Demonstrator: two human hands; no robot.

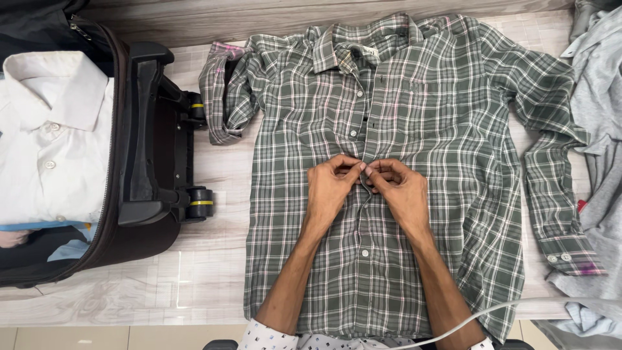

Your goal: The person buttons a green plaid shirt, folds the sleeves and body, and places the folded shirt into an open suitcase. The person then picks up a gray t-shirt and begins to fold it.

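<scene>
Green plaid shirt, flat, half-buttoned, w/ both hands' grip at placket.

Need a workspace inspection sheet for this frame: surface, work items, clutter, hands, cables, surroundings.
Surface: pale wood-grain table, shirt spread flat on it.
Job's things: green plaid shirt, front up, sleeves out, upper buttons closed.
Clutter: grey garment at right edge.
Hands: left hand and right hand pinch the placket at mid-chest, fingertips meeting at a button.
Cables: white cable crosses the right forearm.
Surroundings: open black suitcase at left, folded white shirt inside.
</scene>
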